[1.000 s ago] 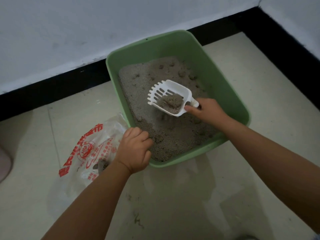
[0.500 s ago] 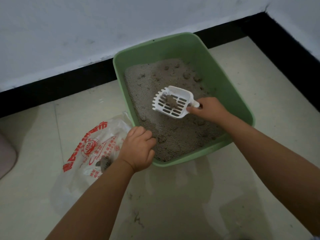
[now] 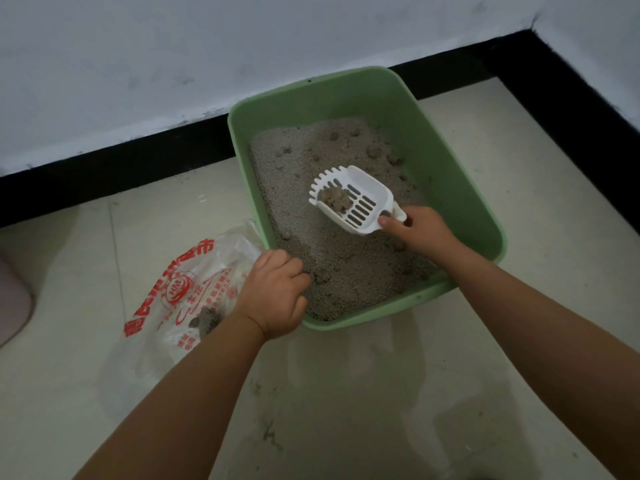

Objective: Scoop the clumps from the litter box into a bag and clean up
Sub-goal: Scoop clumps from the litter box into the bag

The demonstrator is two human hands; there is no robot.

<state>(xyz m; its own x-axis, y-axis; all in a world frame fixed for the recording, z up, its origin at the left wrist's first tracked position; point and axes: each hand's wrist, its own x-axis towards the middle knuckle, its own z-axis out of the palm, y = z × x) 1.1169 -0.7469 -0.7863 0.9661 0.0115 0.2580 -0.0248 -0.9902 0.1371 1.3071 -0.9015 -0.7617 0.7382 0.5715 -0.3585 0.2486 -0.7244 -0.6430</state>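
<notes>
The right hand [image 3: 420, 233] gripped the handle of the scoop [image 3: 353, 201], fingers curled round it and the thumb lying along the handle's near side. The scoop was white and slotted, held above the litter [image 3: 332, 258] with its toothed edge pointing toward ten o'clock. A clump [image 3: 334, 198] sat in the scoop's front half, just behind the teeth; the slots behind it were bare.

The box [image 3: 450, 174] was green and stood on the floor [image 3: 519, 358] with its far corner close to the black skirting [image 3: 121, 168]. Grey litter covered its bottom. More clumps [image 3: 374, 152] lay on the litter toward twelve and one o'clock of the scoop, and one lay near the box's near-left corner, just beside the left hand's knuckles.

The left hand [image 3: 275, 294] rested over the box's near-left rim at about seven o'clock from the scoop, fingers curled under; it seemed to pinch the edge of the bag [image 3: 194, 289] against the rim, though the grip itself was hidden beneath the hand. The bag was clear plastic with red print, lying on the floor touching the box's left wall, at nine o'clock of the left hand. Dark clumps showed through it near the wrist.

A pale pink object [image 3: 14, 303] sat at the far left edge, well apart from the bag. The white wall [image 3: 173, 64] rose behind the skirting.
</notes>
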